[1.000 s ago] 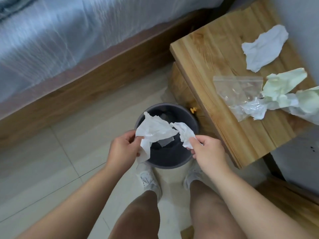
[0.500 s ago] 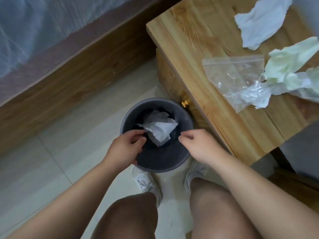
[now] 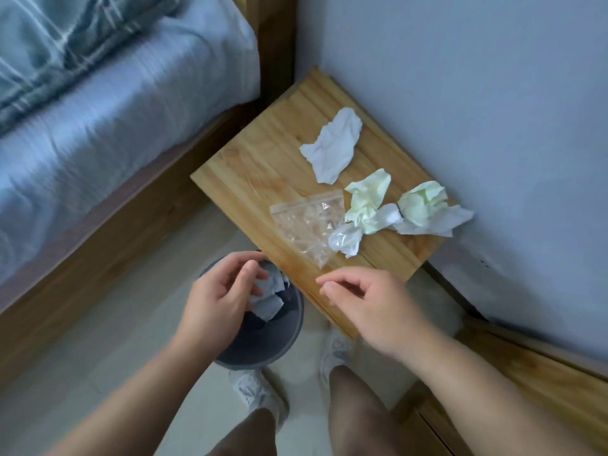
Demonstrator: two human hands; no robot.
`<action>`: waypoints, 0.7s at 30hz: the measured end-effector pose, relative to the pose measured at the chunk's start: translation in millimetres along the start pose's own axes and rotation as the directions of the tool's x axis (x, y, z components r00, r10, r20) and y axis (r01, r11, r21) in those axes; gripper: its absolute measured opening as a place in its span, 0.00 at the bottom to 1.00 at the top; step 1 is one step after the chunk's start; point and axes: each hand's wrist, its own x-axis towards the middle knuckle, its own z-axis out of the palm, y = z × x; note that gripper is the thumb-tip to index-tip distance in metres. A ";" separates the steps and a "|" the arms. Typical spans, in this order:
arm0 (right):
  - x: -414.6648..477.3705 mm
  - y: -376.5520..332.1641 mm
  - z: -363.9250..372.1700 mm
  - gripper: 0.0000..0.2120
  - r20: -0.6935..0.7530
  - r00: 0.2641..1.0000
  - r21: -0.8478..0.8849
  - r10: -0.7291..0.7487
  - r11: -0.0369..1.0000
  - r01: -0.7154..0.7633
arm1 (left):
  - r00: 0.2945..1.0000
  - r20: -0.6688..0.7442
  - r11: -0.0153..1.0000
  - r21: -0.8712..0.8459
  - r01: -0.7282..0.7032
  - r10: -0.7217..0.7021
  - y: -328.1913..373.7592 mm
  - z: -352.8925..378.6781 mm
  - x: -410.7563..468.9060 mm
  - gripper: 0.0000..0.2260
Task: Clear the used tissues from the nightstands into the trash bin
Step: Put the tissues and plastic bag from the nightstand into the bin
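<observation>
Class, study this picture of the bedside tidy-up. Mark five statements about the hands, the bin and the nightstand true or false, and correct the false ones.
1. Crumpled tissues lie inside the trash bin. True.
2. A clear zip bag lies on the nightstand. True.
3. The right hand grips a tissue. False: it holds nothing, and its fingers are loosely curled over the nightstand's near edge.
4. The nightstand holds no tissues. False: a white tissue and pale green tissues lie on it.
5. The trash bin stands on the nightstand. False: it stands on the floor beside it.
</observation>
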 end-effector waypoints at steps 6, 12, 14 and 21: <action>3.7 13.8 -97.7 0.06 -0.356 0.933 0.048 -0.046 0.997 0.068 | 0.982 0.129 0.963 0.214 -0.165 0.140 80.8 44.7 47.8 0.08; 38.1 57.4 -147.2 0.26 -0.456 0.874 -0.363 -0.171 0.932 -0.008 | 0.906 0.302 0.680 0.600 -0.422 0.296 120.5 111.1 88.2 0.32; 52.4 61.8 -149.5 0.35 -0.396 0.912 -0.409 -0.107 0.910 -0.070 | 0.898 0.335 0.566 0.697 -0.441 0.287 120.0 132.7 96.5 0.39; 93.8 83.7 -134.3 0.46 -0.316 0.948 -0.462 -0.042 0.879 -0.115 | 0.925 0.316 0.574 0.726 -0.378 0.209 108.4 164.4 129.5 0.37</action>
